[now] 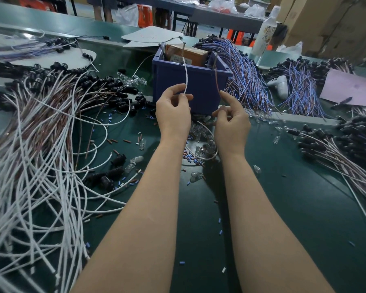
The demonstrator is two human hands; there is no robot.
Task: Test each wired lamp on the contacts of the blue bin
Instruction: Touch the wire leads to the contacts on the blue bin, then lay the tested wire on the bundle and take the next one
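Our left hand's [173,112] grip is clamped on the wired lamp's thin white lead [186,75], and our right hand's [230,121] on its thin brown lead [216,78]. Both leads reach the metal pins [183,50] atop the square blue plastic bin [190,85]. We'd hold each tip steady on its own pin.

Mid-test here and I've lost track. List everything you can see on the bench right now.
blue bin: one, blue, centre of the table.
brown box: one, brown, inside the bin.
white wire: one, white, from the left hand up to the bin's top.
brown wire: one, brown, from the right hand up to the bin's top.
white-and-brown wired lamps: two piles, black sockets, left and near right.
blue-wired lamps: two piles, right of the bin.
loose bulbs: many, clear, below the hands.
bottle: one, white, back right.
paper sheet: one, pink, far right.
left hand: pinches the white wire.
right hand: holds the brown wire.
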